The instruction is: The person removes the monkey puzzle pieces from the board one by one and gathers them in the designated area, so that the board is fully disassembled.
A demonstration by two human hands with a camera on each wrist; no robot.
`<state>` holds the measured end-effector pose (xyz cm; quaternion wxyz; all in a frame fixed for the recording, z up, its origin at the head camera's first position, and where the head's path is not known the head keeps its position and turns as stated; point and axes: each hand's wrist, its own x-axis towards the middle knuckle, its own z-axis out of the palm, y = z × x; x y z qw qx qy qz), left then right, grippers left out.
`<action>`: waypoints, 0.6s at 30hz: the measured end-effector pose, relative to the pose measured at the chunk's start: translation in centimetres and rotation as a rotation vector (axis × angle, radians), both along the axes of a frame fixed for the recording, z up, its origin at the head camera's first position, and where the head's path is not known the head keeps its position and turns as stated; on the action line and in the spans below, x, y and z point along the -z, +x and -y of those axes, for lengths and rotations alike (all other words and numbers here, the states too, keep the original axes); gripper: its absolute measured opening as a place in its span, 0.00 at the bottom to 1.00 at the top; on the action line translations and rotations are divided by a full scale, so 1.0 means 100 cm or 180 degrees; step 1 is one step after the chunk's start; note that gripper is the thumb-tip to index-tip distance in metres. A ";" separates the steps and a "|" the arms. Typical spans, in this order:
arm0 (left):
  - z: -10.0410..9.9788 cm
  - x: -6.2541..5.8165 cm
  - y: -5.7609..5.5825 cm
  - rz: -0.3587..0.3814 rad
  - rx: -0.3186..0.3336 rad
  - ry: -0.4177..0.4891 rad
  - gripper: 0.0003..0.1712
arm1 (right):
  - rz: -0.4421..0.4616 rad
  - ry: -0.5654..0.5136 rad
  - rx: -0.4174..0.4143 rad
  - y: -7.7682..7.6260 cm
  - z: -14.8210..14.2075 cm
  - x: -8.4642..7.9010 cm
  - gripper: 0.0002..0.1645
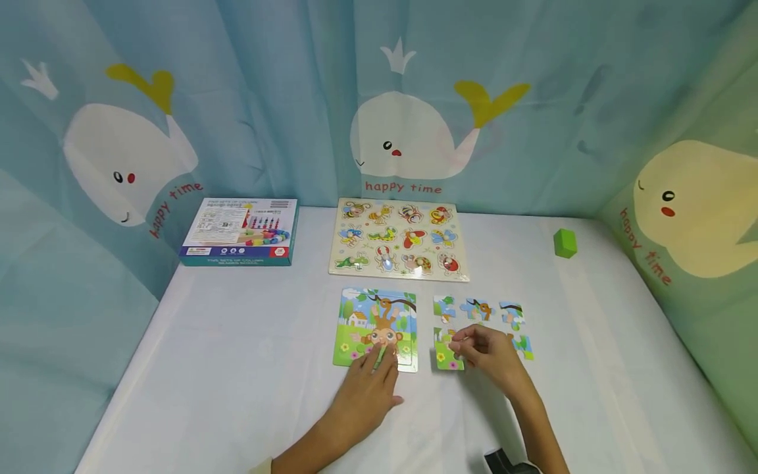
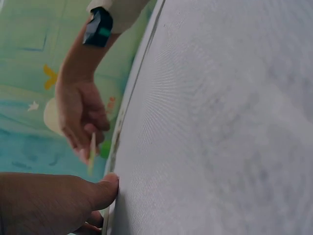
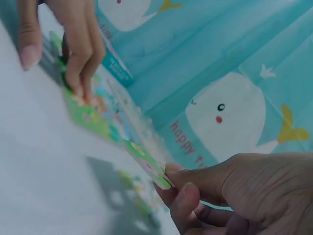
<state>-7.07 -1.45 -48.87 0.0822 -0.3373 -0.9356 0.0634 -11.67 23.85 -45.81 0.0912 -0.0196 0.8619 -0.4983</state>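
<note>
A square jigsaw puzzle board [image 1: 346, 349] with a monkey picture lies flat on the white table. My left hand [image 1: 364, 392] rests its fingertips on the lower part of the picture, fingers fairly straight. To the right, my right hand [image 1: 491, 359] pinches a green puzzle piece [image 3: 146, 161] between thumb and fingers, raised above the table with its shadow below. Several loose pieces lie around that hand, among them one with a branch [image 1: 478, 309] and one at the upper right [image 1: 512, 315]. The right hand partly hides others.
Behind the puzzle lies a wooden insect peg board [image 1: 399, 240]. A flat toy box [image 1: 239, 232] is at the back left, and a green block [image 1: 565, 243] stands at the back right. Whale-printed curtains [image 1: 284, 99] enclose the table's far side and flanks.
</note>
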 end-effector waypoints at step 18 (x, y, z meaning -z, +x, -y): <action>0.001 0.000 -0.001 0.0202 -0.0028 0.0230 0.36 | 0.0228 0.0455 0.0437 0.014 0.004 0.011 0.13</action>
